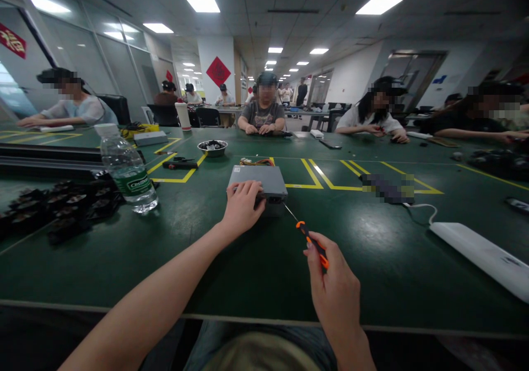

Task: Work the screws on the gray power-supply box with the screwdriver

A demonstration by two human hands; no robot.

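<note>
A grey metal computer power supply lies on the green table in front of me, with a bundle of coloured cables at its far side. My left hand grips its near left part, fingers over the top and thumb along the near side. In my right hand is a screwdriver with an orange and black handle. Its thin shaft points up and left, the tip close to the near right corner of the power supply. Whether the tip touches the case I cannot tell.
A water bottle and a pile of black parts stand left. Beyond are a metal bowl of small parts and a black tool. At right lie a white power strip and a phone-like object. Several people sit across the table.
</note>
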